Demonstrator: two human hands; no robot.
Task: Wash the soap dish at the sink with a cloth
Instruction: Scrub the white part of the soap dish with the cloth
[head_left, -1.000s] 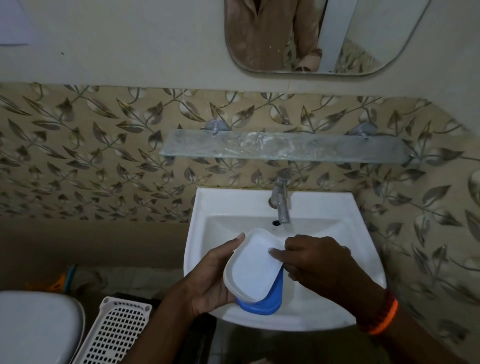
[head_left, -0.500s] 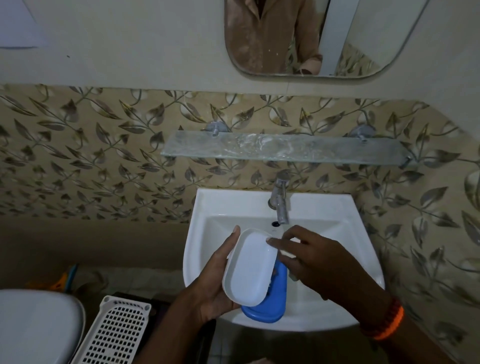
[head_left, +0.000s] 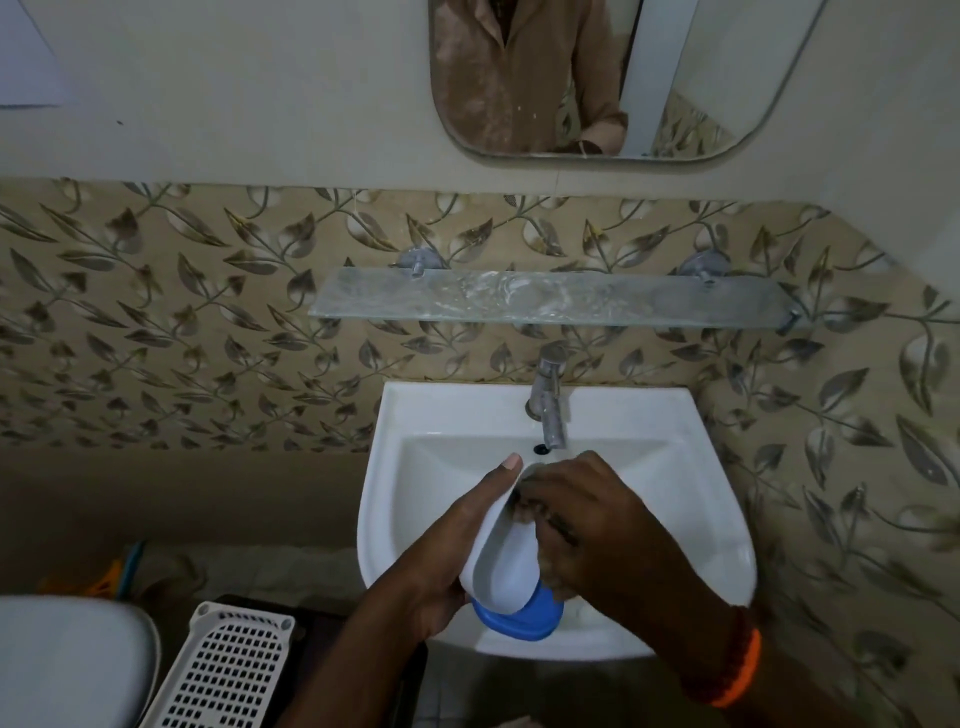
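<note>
Over the white sink (head_left: 691, 499) my left hand (head_left: 457, 545) holds the soap dish, thumb along its far edge. The white upper part (head_left: 506, 574) is tilted up on edge, opening toward the right. Its blue lower part (head_left: 524, 621) shows underneath near the sink's front rim. My right hand (head_left: 587, 525) lies over the white part with fingers curled into its hollow, and it hides most of the inside. I cannot make out a cloth. The steel tap (head_left: 548, 405) stands just beyond the hands; no water stream shows.
A glass shelf (head_left: 550, 301) hangs on the leaf-patterned wall above the tap, under a mirror (head_left: 597, 78). A white perforated basket (head_left: 223, 670) and a white toilet lid (head_left: 67, 665) sit at lower left. An orange band (head_left: 737, 670) circles my right wrist.
The white part has tipped from facing me to standing on edge. My right hand moved from its right rim over and into it. Both hands shifted slightly toward the tap.
</note>
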